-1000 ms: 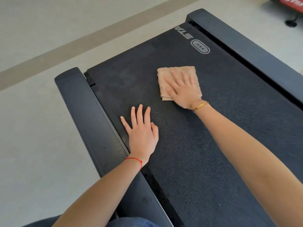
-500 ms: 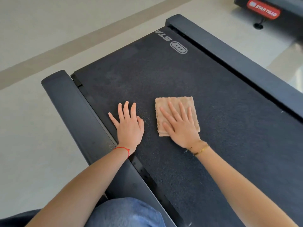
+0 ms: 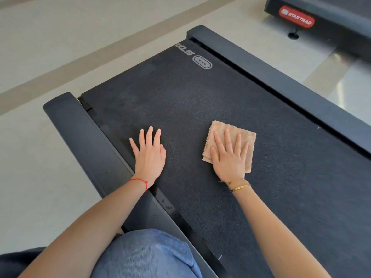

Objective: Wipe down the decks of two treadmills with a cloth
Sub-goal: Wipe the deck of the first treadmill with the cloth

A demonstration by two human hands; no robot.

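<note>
A person's right hand (image 3: 229, 157) presses flat, fingers spread, on a folded tan cloth (image 3: 230, 144) mid-deck on a black treadmill belt (image 3: 200, 101). The left hand (image 3: 149, 152) rests flat, empty, beside it.

One head-worn view looked forward and steeply down from close above the treadmill deck (image 3: 200, 109), its rear end farthest away; a second treadmill (image 3: 321, 19) showed upper right.

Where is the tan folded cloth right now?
In the head view, the tan folded cloth lies flat on the black treadmill belt, right of centre, pressed under the right hand, with the left hand beside it.
</note>
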